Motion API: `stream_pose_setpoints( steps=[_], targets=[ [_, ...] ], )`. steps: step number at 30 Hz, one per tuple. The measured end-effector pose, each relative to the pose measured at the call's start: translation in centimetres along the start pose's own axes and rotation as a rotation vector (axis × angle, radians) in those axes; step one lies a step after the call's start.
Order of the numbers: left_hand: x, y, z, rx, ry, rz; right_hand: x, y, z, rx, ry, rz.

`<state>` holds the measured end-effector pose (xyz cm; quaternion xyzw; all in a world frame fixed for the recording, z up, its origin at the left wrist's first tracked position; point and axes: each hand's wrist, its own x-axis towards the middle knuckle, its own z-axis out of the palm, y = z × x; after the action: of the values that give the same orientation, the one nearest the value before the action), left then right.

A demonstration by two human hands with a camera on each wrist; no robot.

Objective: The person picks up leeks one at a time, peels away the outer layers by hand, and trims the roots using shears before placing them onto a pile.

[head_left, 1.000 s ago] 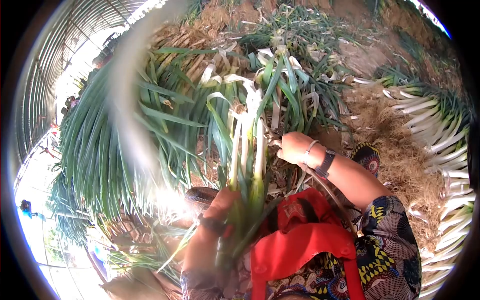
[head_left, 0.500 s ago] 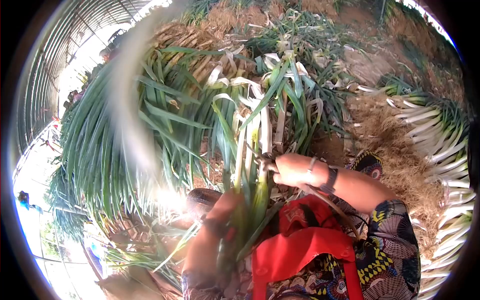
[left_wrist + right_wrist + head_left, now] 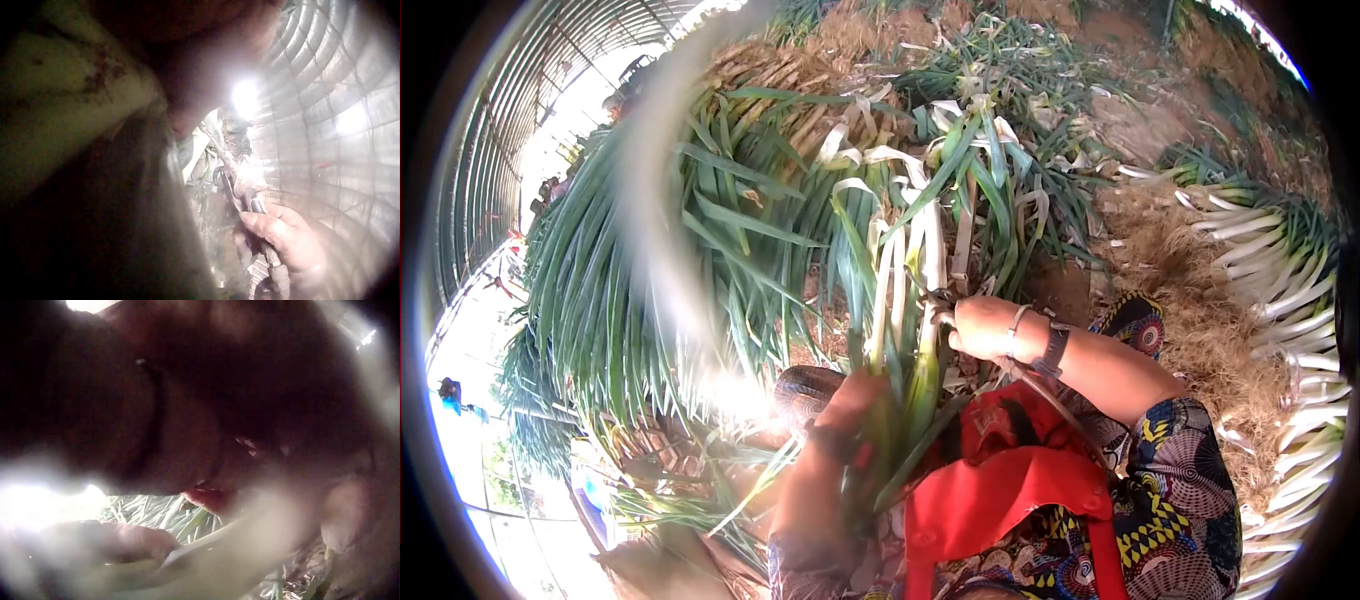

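Note:
Several leek stalks [image 3: 900, 275] stand root end away from the body, their green leaves running back over the left forearm. My left hand [image 3: 862, 395] grips them low, where white turns green; in the left wrist view the near leaves are dark and blurred. Just right of the stalks, my right hand [image 3: 985, 328] holds a thin, dark tool [image 3: 940, 300], its tip at the white part. The left wrist view shows the right hand [image 3: 284, 240] with fingers curled round the tool [image 3: 234, 187]. The right wrist view is mostly dark and blurred.
A large heap of leeks [image 3: 600, 290] lies at the left. Loose leaves [image 3: 1020, 90] cover the ground ahead. A row of white-stemmed leeks [image 3: 1300, 290] lines the right side, beside a band of dry roots [image 3: 1190, 300]. A red apron [image 3: 1000, 500] covers the lap.
The right hand has moved slightly left, closer to the stalks, with the tool tip now at them. The left hand keeps its grip. The head view has shifted slightly.

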<state>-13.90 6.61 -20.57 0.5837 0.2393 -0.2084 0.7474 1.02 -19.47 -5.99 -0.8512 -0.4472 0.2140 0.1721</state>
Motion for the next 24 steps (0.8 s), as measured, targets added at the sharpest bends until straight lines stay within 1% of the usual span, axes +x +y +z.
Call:
stream_pose_setpoints(
  steps=[1,2,4,5,8,11,13,14,16,17,18,20,21,23,24],
  targets=[
    [0.2,-0.1,-0.3,0.019,-0.008,-0.006,0.3,-0.1,-0.6,0.02,-0.029,0.06],
    [0.6,-0.5,-0.6,0.034,-0.007,0.004,1.0,0.4,-0.4,0.003,-0.003,0.061],
    [1.4,-1.5,-1.6,0.06,0.002,0.041,2.0,1.6,0.1,0.063,0.027,0.157],
    [1.5,-1.7,-1.7,0.077,0.015,0.047,2.5,2.8,1.0,0.1,0.15,0.11],
    [1.1,-1.1,-1.2,0.141,0.066,0.025,2.7,3.7,0.7,0.082,0.13,0.313],
    [-1.8,2.1,1.9,0.023,0.049,0.025,2.9,5.3,0.6,0.127,0.265,0.425],
    [-2.0,2.1,1.9,0.076,0.13,-0.01,2.9,6.2,0.7,0.157,0.339,0.519],
    [-1.7,2.3,1.8,0.106,0.17,-0.022,3.1,6.7,0.9,0.171,0.361,0.503],
    [-3.7,4.5,3.8,0.072,0.147,-0.029,3.8,8.5,2.4,0.199,0.397,0.475],
    [-4.4,5.2,4.6,0.054,0.136,-0.035,5.9,11.7,5.0,0.094,0.351,0.344],
    [-4.2,5.2,4.5,0.062,0.132,-0.014,5.7,11.3,4.3,0.059,0.244,0.367],
    [-3.9,4.8,3.5,0.077,0.126,0.029,4.4,8.6,1.1,-0.013,0.029,0.408],
    [-3.5,4.4,2.7,0.171,0.169,0.062,3.2,7.0,0.1,-0.088,0.156,0.399],
    [-2.6,4.1,0.6,0.363,0.251,0.13,3.5,5.5,0.1,-0.199,0.616,0.185],
    [-3.2,5.0,0.5,0.372,0.288,0.155,3.7,4.9,0.2,-0.254,0.843,0.073]
  ],
)
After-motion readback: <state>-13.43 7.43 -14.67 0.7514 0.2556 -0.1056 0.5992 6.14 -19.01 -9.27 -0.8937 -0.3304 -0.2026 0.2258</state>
